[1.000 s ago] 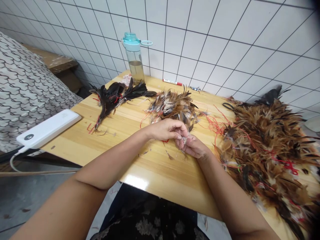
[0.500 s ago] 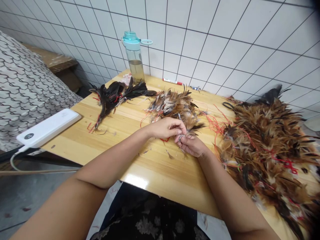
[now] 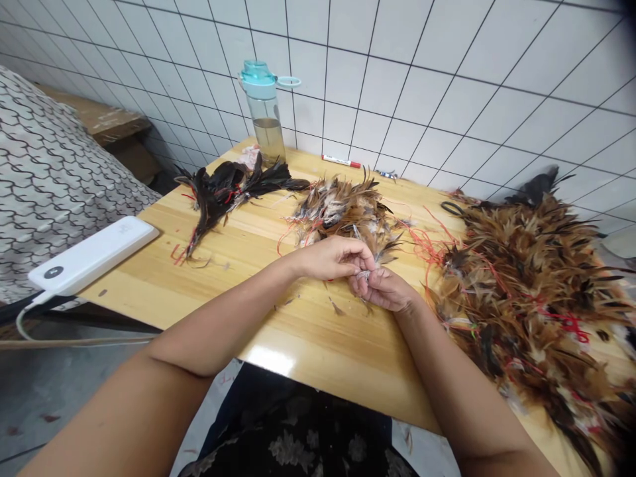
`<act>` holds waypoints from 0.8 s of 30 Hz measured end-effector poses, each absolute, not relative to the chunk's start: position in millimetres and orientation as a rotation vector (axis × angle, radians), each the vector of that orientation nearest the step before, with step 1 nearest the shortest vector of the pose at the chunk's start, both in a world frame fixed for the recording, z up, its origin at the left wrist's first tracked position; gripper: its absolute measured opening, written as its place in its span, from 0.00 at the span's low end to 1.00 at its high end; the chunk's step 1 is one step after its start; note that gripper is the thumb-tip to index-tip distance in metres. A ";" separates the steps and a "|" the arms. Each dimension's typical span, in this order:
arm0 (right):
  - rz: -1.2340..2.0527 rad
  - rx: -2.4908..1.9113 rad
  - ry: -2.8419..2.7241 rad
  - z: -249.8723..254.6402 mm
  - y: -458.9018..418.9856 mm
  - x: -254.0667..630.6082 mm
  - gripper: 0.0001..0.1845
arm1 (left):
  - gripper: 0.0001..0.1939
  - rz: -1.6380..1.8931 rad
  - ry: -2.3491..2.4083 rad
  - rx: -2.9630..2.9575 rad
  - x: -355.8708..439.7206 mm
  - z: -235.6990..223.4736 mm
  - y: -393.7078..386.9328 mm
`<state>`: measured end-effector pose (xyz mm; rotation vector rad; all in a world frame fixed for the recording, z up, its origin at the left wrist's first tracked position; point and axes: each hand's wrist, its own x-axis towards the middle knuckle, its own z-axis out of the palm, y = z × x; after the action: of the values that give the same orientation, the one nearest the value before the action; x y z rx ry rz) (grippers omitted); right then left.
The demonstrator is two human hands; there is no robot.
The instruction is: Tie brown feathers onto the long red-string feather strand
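Just in front of a brown feather pile, my two hands meet above the wooden table point(image 3: 318, 331). My left hand point(image 3: 335, 257) is closed in a pinch, its fingertips against those of my right hand point(image 3: 385, 289). My right hand is also closed, with the fingers bent. Small whitish feather quills point(image 3: 364, 275) show between the fingertips of both hands; the rest of the feathers is hidden by the fingers. The brown feather pile point(image 3: 342, 205), with red strings point(image 3: 285, 238) at its edge, lies directly beyond my hands.
Bundles of black feathers point(image 3: 218, 192) lie at the left, near a water bottle point(image 3: 268, 126). A large heap of brown feathers point(image 3: 536, 265) with tangled red string point(image 3: 427, 245) covers the right side. A red marker point(image 3: 340, 161) lies by the tiled wall. A white power bank point(image 3: 94, 255) is at the left edge.
My hands have shifted slightly to the right and remain pressed together. The feather tips that stood above my right fingers are less visible. The view has moved a little.
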<state>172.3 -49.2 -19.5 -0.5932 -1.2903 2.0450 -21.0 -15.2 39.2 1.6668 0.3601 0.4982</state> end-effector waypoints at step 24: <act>2.164 -0.735 -1.045 -24.8 -48.1 171.8 0.16 | 0.07 0.480 0.480 1.883 -22.3 36.1 -10.8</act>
<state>171.8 -48.1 -24.8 -0.7354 -1.0453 2.1636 -22.3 -10.8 36.1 1.8834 0.4800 0.4802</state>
